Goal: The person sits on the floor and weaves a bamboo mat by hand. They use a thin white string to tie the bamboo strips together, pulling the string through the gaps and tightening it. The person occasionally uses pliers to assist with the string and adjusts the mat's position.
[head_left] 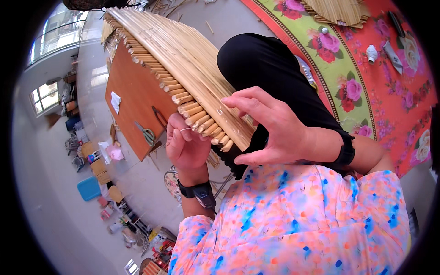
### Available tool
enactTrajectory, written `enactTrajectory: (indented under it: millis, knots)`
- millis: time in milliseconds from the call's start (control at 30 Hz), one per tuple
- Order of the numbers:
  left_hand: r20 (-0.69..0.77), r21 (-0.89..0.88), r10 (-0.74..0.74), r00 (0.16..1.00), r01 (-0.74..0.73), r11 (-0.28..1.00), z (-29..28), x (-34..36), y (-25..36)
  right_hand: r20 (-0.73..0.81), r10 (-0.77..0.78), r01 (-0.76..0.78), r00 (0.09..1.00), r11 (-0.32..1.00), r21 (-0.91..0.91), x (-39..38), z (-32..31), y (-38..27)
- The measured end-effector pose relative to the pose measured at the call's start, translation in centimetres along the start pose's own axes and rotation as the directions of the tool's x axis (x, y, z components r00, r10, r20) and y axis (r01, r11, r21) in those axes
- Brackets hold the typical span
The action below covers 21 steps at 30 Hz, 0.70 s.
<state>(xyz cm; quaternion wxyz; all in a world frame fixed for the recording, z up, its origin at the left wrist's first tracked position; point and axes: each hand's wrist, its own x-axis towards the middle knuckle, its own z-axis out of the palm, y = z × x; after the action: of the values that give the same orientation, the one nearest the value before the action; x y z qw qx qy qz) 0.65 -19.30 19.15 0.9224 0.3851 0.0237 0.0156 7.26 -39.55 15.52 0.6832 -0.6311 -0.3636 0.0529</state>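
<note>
A long mat of straight pale reeds [169, 59] lies slantwise across my raised knee [243, 57], its cut ends stacked along the left edge. My left hand [185, 142] is closed beneath those ends, pinching a thin white thread [185, 129]. My right hand [270, 128] is open at the mat's right side, fingertips at or just above a small white loop [219, 112] on the reeds, thumb spread lower down near the mat's end. Whether the fingertips touch the reeds I cannot tell.
A wooden board [130, 85] at left carries scissors [146, 136], pliers [160, 118] and a white cloth [115, 101]. A floral cloth [348, 114] at right carries a white spool [371, 54], a knife [394, 57] and more reeds [334, 10]. Assorted clutter and a blue lid [91, 188] lie farther left.
</note>
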Motion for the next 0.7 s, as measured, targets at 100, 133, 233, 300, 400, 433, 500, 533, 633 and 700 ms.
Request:
enactTrajectory:
  millis: [100, 133, 233, 300, 400, 433, 500, 533, 633, 700]
  knots:
    - [-0.180, 0.100, 0.026, 0.983, -0.008, 0.995, 0.4, 0.1, 0.3, -0.025, -0.020, 0.018, 0.999, 0.997, -0.076, 0.8, 0.2, 0.4]
    - [-0.246, 0.145, 0.040, 0.968, -0.004, 0.989, 0.6, 0.1, 0.4, -0.048, -0.002, -0.002, 0.999, 0.997, -0.072, 1.0, 0.3, 0.5]
    - [-0.288, 0.242, 0.108, 0.952, -0.036, 0.970, 0.9, 0.0, 0.9, -0.088, -0.013, 0.005, 0.996, 0.996, -0.089, 1.6, 1.0, 0.9]
    - [-0.246, 0.334, 0.154, 0.957, -0.066, 0.940, 1.4, 0.2, 1.2, -0.089, -0.102, 0.087, 0.991, 0.984, -0.152, 1.6, 1.3, 1.6]
    - [-0.267, 0.450, 0.179, 0.947, -0.041, 0.892, 2.1, 0.6, 2.2, -0.101, -0.133, 0.116, 0.986, 0.980, -0.163, 1.8, 1.6, 1.7]
    - [-0.304, 0.457, 0.187, 0.934, -0.029, 0.889, 2.1, 0.2, 2.5, -0.131, -0.153, 0.132, 0.979, 0.979, -0.158, 2.0, 1.9, 1.6]
    - [-0.329, 0.434, 0.197, 0.923, -0.037, 0.900, 2.0, 0.0, 3.1, -0.111, -0.176, 0.158, 0.978, 0.975, -0.158, 1.9, 2.3, 1.4]
    - [-0.341, 0.423, 0.201, 0.918, -0.041, 0.905, 2.0, 0.0, 3.4, -0.104, -0.187, 0.169, 0.977, 0.972, -0.160, 1.9, 2.3, 1.4]
    - [-0.339, 0.367, 0.234, 0.911, -0.101, 0.925, 1.3, -0.3, 4.2, -0.037, -0.221, 0.208, 0.975, 0.954, -0.218, 1.9, 2.1, 1.4]
    - [-0.303, 0.339, 0.235, 0.924, -0.126, 0.932, 0.7, -0.3, 4.3, -0.001, -0.242, 0.235, 0.970, 0.944, -0.230, 1.9, 2.0, 1.6]
